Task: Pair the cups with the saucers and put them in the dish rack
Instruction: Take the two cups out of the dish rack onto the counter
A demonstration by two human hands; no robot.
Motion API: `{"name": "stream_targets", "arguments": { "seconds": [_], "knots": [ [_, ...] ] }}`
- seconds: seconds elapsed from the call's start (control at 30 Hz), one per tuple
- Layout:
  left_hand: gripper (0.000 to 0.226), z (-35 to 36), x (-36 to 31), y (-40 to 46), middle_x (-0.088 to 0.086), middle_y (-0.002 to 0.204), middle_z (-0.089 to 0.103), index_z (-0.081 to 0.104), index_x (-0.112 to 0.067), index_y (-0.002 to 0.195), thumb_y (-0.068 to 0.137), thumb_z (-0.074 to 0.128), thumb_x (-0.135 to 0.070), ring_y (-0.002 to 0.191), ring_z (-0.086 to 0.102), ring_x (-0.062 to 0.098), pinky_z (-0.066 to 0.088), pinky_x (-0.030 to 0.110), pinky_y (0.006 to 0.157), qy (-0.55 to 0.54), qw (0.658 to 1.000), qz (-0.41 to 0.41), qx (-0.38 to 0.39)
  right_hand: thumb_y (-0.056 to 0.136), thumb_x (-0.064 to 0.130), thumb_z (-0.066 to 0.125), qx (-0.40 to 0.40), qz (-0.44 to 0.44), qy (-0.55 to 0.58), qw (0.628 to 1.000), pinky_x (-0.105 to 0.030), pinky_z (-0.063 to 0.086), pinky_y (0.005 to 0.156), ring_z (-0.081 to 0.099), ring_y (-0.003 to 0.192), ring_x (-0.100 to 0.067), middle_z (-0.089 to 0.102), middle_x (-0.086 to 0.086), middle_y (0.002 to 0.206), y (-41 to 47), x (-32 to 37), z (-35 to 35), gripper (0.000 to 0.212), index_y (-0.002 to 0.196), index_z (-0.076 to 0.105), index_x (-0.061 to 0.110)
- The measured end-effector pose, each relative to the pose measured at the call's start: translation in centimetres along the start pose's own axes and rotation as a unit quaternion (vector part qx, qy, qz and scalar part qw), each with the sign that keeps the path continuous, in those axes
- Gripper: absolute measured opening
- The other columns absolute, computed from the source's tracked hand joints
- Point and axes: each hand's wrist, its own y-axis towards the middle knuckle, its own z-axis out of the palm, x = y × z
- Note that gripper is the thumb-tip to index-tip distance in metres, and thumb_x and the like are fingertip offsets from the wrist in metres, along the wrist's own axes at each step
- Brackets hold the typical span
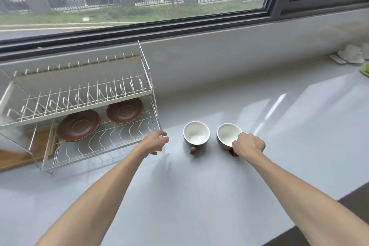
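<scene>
Two brown saucers lie flat on the lower shelf of the wire dish rack (103,147): the left saucer (78,125) and the right saucer (124,110). Two cups, white inside with brown handles, stand upright on the counter to the right of the rack. The left cup (196,133) stands free. My right hand (248,145) is closed on the handle side of the right cup (227,135). My left hand (157,142) grips the rack's front right corner post.
The rack's upper shelf (79,94) holds only its plate prongs. A wooden board (14,156) lies left of the rack. White cups and saucers (352,56) sit far right by the wall. The counter's front edge (311,223) runs diagonally at lower right.
</scene>
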Motion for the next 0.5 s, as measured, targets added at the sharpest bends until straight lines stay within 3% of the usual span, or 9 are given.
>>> {"name": "stream_targets", "arguments": {
  "seconds": [0.07,0.17,0.27,0.33,0.4,0.5],
  "knots": [
    [0.039,-1.1,1.0,-0.8,0.009,0.107,0.062,0.050,-0.020,0.135,0.097,0.048,-0.028,0.084,0.059,0.023,0.047,0.029,0.071,0.031,1.000,0.002,-0.006,0.087,0.014,0.049,-0.016,-0.031,-0.073,0.997,-0.022,0.034,0.059,0.061,0.083,-0.024,0.064,-0.002,0.093,-0.7,1.2,-0.5,0.016,0.093,0.063,0.020],
    [0.039,-2.5,2.5,-2.1,0.006,0.099,0.058,0.049,-0.020,0.135,0.098,0.049,-0.031,0.081,0.055,0.021,0.047,0.030,0.071,0.075,0.997,-0.004,0.010,0.090,0.014,0.049,0.011,-0.093,-0.153,0.984,-0.022,0.040,0.069,0.066,0.095,-0.021,0.069,0.003,0.097,-1.2,3.7,-0.5,0.016,0.091,0.065,0.018],
    [0.044,-4.1,3.9,-3.4,0.009,0.117,0.063,0.048,-0.021,0.139,0.097,0.049,-0.036,0.085,0.058,0.020,0.050,0.032,0.073,0.152,0.988,-0.014,0.037,0.091,0.017,0.049,-0.002,-0.149,-0.115,0.982,-0.025,0.044,0.069,0.068,0.099,-0.027,0.071,-0.002,0.103,-2.1,6.7,-0.4,0.024,0.105,0.068,0.016],
    [0.046,-5.5,4.7,-4.3,0.007,0.134,0.058,0.046,-0.023,0.141,0.098,0.047,-0.038,0.098,0.060,0.024,0.052,0.031,0.074,0.215,0.976,-0.018,0.040,0.090,0.018,0.049,-0.003,-0.194,-0.092,0.977,-0.026,0.040,0.068,0.066,0.102,-0.029,0.070,-0.006,0.108,-2.8,9.3,-0.3,0.018,0.099,0.064,0.018],
    [0.047,-7.0,5.2,-4.9,0.004,0.144,0.051,0.043,-0.024,0.145,0.100,0.045,-0.038,0.116,0.057,0.025,0.050,0.032,0.087,0.275,0.961,-0.019,0.029,0.088,0.020,0.049,0.005,-0.240,-0.078,0.968,-0.027,0.042,0.065,0.066,0.093,-0.029,0.072,-0.006,0.103,-3.5,12.0,-0.2,0.014,0.089,0.062,0.016],
    [0.048,-9.3,5.8,-5.6,0.004,0.149,0.048,0.041,-0.024,0.147,0.101,0.043,-0.039,0.134,0.047,0.025,0.039,0.034,0.105,0.337,0.941,-0.017,-0.007,0.088,0.025,0.047,-0.011,-0.308,-0.051,0.950,-0.034,0.052,0.079,0.066,0.101,-0.033,0.072,-0.011,0.110,-4.5,16.2,-0.1,0.033,0.110,0.068,0.013]
  ]
}}
